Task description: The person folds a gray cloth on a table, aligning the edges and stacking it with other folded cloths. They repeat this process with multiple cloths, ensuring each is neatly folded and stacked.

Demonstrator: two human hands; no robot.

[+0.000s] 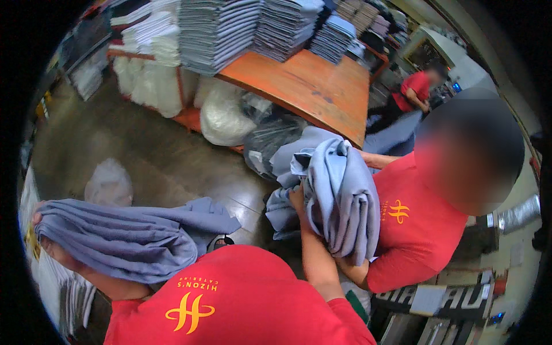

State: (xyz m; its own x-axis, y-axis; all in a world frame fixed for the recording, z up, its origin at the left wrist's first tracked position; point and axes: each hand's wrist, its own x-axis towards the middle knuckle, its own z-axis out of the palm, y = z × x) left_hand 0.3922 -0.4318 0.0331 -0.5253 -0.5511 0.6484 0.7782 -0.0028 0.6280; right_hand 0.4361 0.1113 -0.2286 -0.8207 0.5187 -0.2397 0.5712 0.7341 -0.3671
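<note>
Red shirt (241, 299) of the wearer fills the near edge, yellow emblem on the chest. Left arm raised at near left; left hand (49, 244) is mostly buried under a bundle of grey-blue cloths (121, 238) draped over the forearm, so it seems closed on the fabric from below, but the fingers are hidden and I cannot tell for sure. That bundle's long axis runs left to right, loose end trailing right toward the floor (161, 155).

Right forearm goes up from the near edge toward centre; right hand (297, 198) is pressed into a second folded stack of grey-blue cloths (339, 198), fingers clamped on its left edge. This stack hangs with its long axis near-vertical, lying just right of the right hand and touching it. A co-worker in a red shirt (414, 230) stands at the right with an arm (351, 270) under the same stack, supporting it from below. So the right hand is the nearer one to that shared stack; the left hand is well apart from it.

Far side: orange table (310, 86) carrying tall piles of folded linens (241, 29); white sacks (221, 118) and a dark bag (267, 141) on the floor beside it. Another person in red (414, 92) at far right.
</note>
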